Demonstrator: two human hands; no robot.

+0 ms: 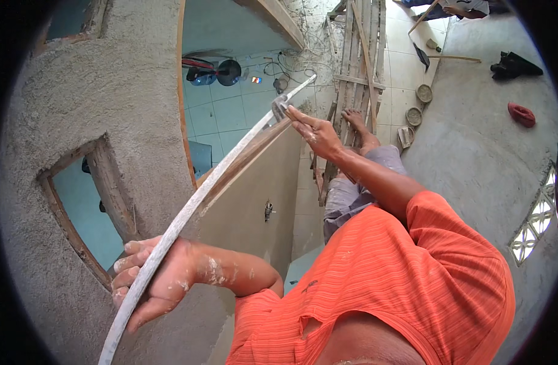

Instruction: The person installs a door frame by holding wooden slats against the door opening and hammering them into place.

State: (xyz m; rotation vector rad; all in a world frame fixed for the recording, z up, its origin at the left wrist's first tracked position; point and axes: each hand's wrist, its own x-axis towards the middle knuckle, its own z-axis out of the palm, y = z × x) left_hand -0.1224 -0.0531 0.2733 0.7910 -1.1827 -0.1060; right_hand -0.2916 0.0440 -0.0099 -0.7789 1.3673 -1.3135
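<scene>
A long pale strip (pixel 217 173) runs diagonally from the bottom left to the upper middle, above a plastered wall edge with wood trim. My left hand (pixel 160 280) lies palm up under its near end, fingers loosely curled and spread, holding it against the palm. My right hand (pixel 315 137) grips a grey tool (pixel 280 108) against the strip's far part; the tool's exact shape is hard to make out. My bare foot (pixel 358 120) rests by wooden planks below.
A rough plastered wall (pixel 96 79) with framed openings is at left. A plank scaffold (pixel 352 55) runs along the tiled floor (pixel 397 76), beside bowls (pixel 424 92), cables and tools. A grey wall (pixel 474 152) with vent blocks stands right. Another person (pixel 464 9) is at top right.
</scene>
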